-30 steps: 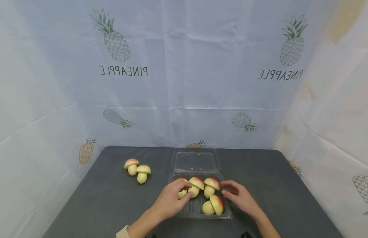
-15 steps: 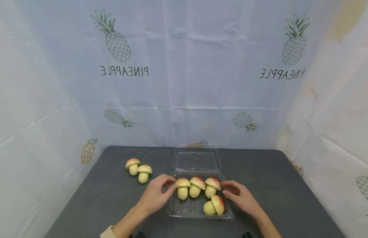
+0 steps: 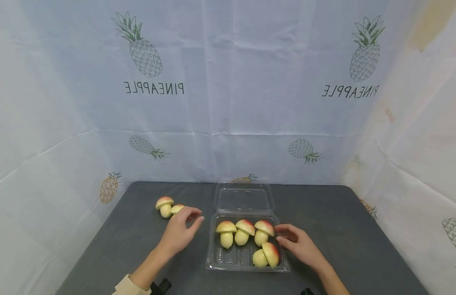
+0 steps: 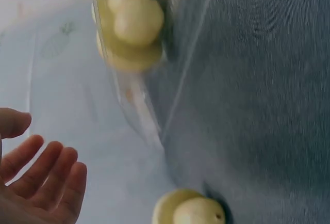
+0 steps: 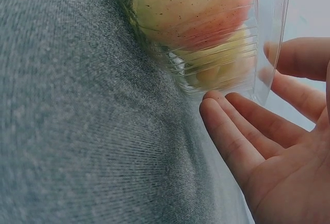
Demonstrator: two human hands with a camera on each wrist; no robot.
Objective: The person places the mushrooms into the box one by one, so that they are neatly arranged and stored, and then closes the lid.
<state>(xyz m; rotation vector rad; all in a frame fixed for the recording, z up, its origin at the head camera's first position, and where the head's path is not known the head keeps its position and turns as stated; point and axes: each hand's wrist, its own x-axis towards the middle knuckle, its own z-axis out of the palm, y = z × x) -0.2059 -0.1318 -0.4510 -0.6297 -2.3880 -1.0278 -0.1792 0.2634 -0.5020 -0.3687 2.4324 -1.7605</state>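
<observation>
A clear hinged plastic box stands with its lid up, holding several yellow toy mushrooms with red-tinged caps, such as the upright mushroom at its left. My right hand holds the box's right rim; in the right wrist view, thumb and index tips show through the rim while other fingers lie against the outside wall. To the left of the box, my left hand is in the air with nothing in it, fingers relaxed. It partly covers a loose mushroom; another mushroom lies beside that one.
The transparent lid leans back toward the cloth wall printed with pineapples. Beneath everything is a dark grey table. A black strap piece shows by the left wrist.
My left hand has left the mushroom at the box's left side and moved left, toward the loose pair. My right hand stays at the box rim.
</observation>
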